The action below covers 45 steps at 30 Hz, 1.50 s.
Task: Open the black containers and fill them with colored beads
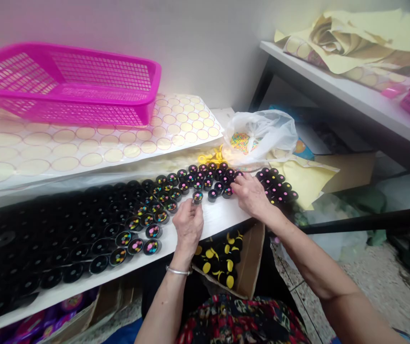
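My left hand (188, 222) pinches a small round black cup (197, 197) with coloured beads in it, near the front edge of the white table (217, 217). To its right, my right hand (251, 193) has its fingertips drawn together among the black cups; whatever they hold is hidden. Between the hands sits another black cup (212, 195) with a pink dot inside. Behind them, more cups (198, 184) hold beads or a pink dot. Cups with mixed beads (151, 246) stand left of my left hand, and bare black cups (73, 272) fill the table's left side.
A clear plastic bag (276, 131) of tiny coloured beads (242, 142) lies behind the cups, beside yellow rings (212, 156). Round-sticker sheets (176, 119) carry a pink basket (147, 107). A cardboard box (253, 260) with black-and-yellow pieces (229, 265) sits below the table edge.
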### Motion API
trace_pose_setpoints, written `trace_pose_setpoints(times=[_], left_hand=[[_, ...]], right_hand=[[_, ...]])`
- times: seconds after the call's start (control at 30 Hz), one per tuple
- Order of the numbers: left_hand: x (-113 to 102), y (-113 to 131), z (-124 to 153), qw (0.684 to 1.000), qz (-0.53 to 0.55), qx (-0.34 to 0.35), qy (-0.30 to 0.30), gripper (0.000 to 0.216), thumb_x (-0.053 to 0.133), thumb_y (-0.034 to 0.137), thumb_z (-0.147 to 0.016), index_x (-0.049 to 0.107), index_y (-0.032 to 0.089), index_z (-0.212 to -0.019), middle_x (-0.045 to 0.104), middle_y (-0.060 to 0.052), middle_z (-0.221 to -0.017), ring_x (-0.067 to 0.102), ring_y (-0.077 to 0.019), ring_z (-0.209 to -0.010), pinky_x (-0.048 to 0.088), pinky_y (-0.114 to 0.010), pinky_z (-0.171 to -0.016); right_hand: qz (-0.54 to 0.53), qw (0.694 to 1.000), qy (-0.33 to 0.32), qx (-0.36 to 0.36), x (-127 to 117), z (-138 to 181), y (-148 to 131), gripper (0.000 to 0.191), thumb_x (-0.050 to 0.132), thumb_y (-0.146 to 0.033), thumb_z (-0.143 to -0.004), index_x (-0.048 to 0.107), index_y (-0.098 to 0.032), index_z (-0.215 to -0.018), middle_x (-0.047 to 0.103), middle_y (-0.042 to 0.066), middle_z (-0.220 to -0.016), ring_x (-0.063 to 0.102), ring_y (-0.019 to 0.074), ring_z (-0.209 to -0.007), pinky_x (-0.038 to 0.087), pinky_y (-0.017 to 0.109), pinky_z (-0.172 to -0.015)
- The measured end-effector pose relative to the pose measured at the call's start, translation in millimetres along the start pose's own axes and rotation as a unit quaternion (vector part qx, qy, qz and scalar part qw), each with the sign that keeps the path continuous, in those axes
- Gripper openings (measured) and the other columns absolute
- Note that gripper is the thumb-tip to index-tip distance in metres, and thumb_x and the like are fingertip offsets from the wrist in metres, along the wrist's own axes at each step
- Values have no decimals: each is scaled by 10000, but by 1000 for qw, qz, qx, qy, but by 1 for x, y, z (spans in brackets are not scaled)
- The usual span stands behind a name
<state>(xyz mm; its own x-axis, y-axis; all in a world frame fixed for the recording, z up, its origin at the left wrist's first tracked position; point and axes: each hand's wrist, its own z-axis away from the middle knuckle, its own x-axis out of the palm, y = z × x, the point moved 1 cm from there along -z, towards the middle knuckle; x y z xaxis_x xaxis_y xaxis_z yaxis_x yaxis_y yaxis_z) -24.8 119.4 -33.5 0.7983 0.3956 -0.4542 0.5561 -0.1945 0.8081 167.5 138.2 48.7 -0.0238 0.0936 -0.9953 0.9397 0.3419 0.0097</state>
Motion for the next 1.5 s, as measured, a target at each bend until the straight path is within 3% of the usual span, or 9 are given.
trace_pose_setpoints(times=[0.17, 0.37, 0.47, 0.57, 0.7, 0.9, 1.07, 1.37, 1.5], left_hand=[[-1, 0, 0, 1000, 11, 12, 1, 173, 554, 246, -749, 629, 162, -880, 609, 0, -697, 568, -92, -563, 478, -206, -586], [-1, -3, -1, 1000, 12, 20, 9, 183, 565, 261, -751, 629, 164, -892, 617, -1, -691, 579, -94, -563, 498, -207, -588], [-1, -4, -1, 1000, 17, 14, 9, 187, 568, 272, -754, 628, 166, -896, 621, -3, -703, 586, -91, -560, 508, -200, -576], [-2, -4, -2, 1000, -1, 24, 12, 204, 577, 282, -749, 629, 161, -905, 635, -6, -692, 598, -96, -552, 506, -197, -559], [-3, -4, -4, 999, 3, 27, 18, 211, 579, 299, -749, 635, 149, -886, 645, -14, -686, 602, -96, -530, 510, -192, -550], [-2, -7, -3, 1000, 6, 14, 14, 231, 585, 320, -749, 634, 161, -909, 649, -17, -706, 607, -100, -542, 517, -198, -546], [-1, -10, -4, 1000, 20, 15, 14, 232, 594, 327, -745, 634, 167, -907, 660, -20, -721, 603, -101, -529, 523, -203, -544], [0, -10, -4, 999, 20, 19, 23, 217, 585, 324, -745, 637, 173, -891, 640, -4, -682, 590, -100, -524, 508, -209, -542], [0, -7, -3, 1000, 18, 6, 16, 190, 578, 287, -742, 637, 165, -876, 632, -8, -687, 588, -102, -541, 498, -215, -560]], right_hand=[[-241, 966, 67, 57, 11, 8, 10, 159, 504, -195, -799, 653, -191, -855, 603, 69, -895, 490, 209, -876, 384, 333, -759], [-534, 801, 179, 204, 16, -13, 46, 258, 606, -302, -711, 631, -181, -938, 640, 22, -799, 567, 162, -696, 444, 301, -664], [-421, 854, 198, 234, 13, -52, 84, 283, 588, -237, -690, 641, -156, -956, 653, 48, -858, 579, 178, -768, 434, 299, -713], [-225, 939, 99, 241, 15, -94, 117, 196, 545, -141, -675, 666, -155, -828, 660, 82, -853, 573, 217, -853, 404, 306, -752], [-160, 951, 44, 261, 27, -134, 137, 181, 584, -32, -567, 661, -141, -690, 661, 151, -849, 555, 289, -955, 373, 338, -795], [-251, 930, 62, 261, 52, -157, 136, 104, 607, -46, -516, 591, -148, -533, 641, 100, -672, 582, 239, -793, 387, 298, -711], [-361, 884, 134, 266, 58, -150, 139, 135, 569, -223, -593, 597, -151, -704, 570, -11, -589, 516, 133, -578, 387, 241, -563], [-583, 764, 214, 178, 21, -121, 112, 246, 683, -278, -516, 572, -154, -697, 578, -32, -664, 513, 91, -609, 427, 240, -632], [-658, 720, 170, 137, 6, -96, 82, 254, 734, -248, -488, 597, -157, -682, 587, -35, -655, 505, 91, -606, 405, 240, -616]])
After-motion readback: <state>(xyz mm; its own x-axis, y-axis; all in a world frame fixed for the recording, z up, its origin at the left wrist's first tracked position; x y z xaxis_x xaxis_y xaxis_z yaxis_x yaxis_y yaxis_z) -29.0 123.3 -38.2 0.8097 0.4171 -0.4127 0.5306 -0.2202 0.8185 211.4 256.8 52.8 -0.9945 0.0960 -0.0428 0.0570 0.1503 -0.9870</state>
